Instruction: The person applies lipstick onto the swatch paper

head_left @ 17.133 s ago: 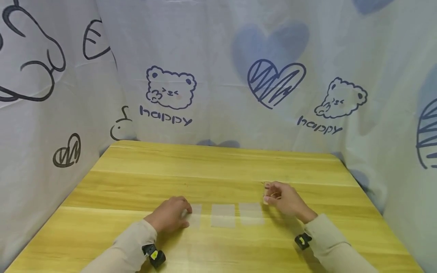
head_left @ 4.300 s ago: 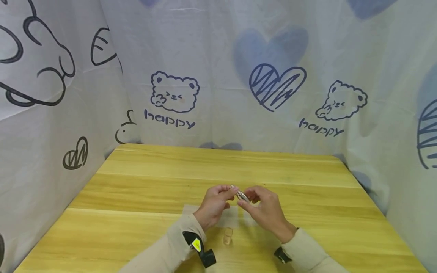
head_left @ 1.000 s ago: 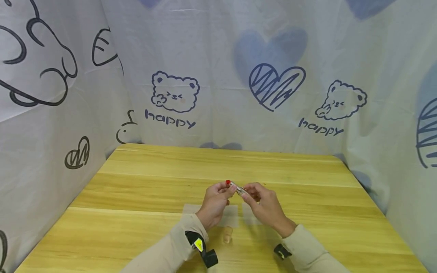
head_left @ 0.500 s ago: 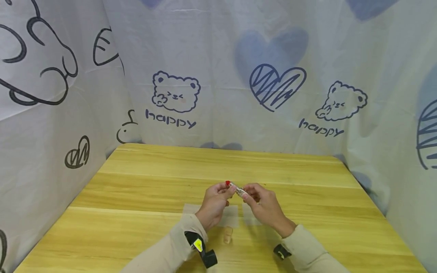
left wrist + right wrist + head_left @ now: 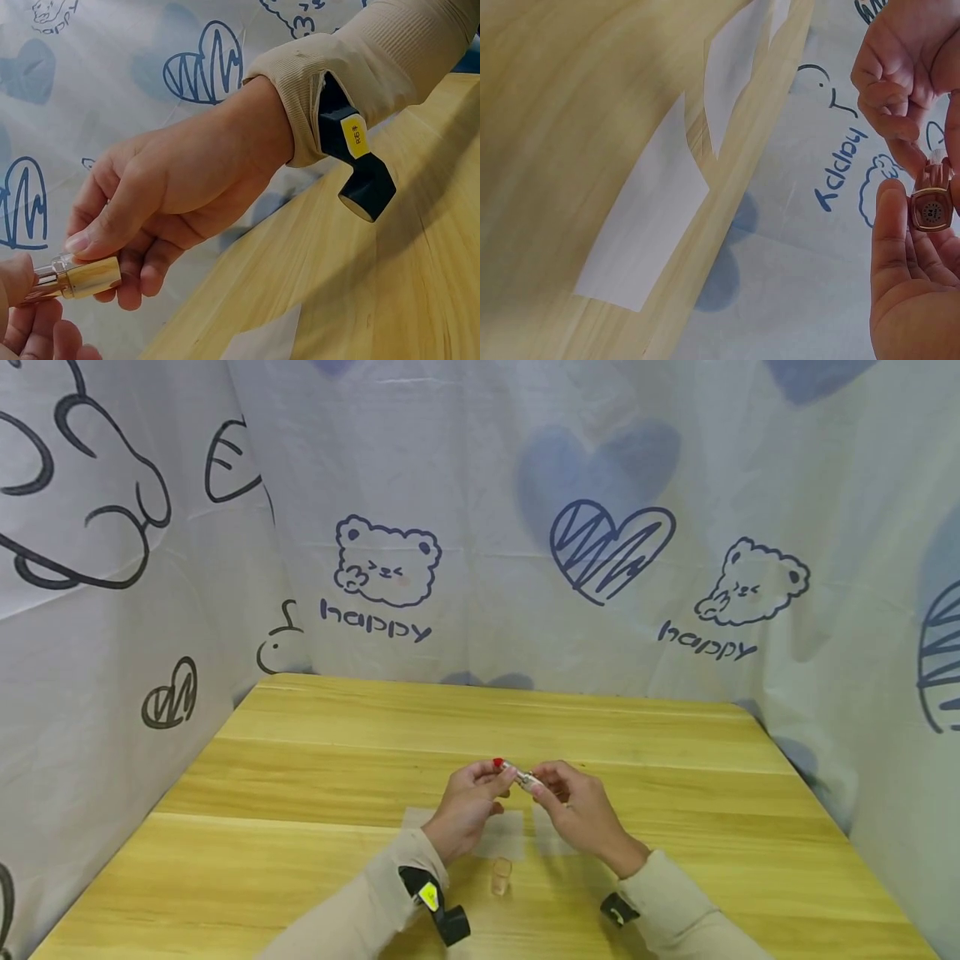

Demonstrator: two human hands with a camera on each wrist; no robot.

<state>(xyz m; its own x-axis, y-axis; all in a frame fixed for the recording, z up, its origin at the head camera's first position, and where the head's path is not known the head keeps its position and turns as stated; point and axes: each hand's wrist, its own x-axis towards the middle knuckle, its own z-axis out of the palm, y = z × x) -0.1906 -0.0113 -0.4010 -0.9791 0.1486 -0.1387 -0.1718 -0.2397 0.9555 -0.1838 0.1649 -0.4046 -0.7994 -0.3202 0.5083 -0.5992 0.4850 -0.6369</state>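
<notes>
A lipstick (image 5: 529, 781) is held between both hands above the table, its red tip (image 5: 498, 763) pointing up and left. My left hand (image 5: 461, 814) pinches the slim tube just below the red tip between thumb and fingers. My right hand (image 5: 592, 818) grips the base at the other end. In the left wrist view the lipstick (image 5: 94, 276) shows a gold section under the right thumb. The right wrist view looks onto the labelled underside of the lipstick (image 5: 931, 215). A clear, amber-tinted cap (image 5: 501, 878) stands on the table just below the hands.
White paper squares lie in a row on the wooden table (image 5: 300, 777): the middle paper (image 5: 506, 835) and the right paper (image 5: 549, 833) are partly covered by the hands. A printed cloth curtain (image 5: 480, 485) stands behind the table and at both sides.
Earlier the hands were apart, the left at the left paper. Then they met on the lipstick, its cap off on the table. The red tip has since come into view; the last second shows little movement.
</notes>
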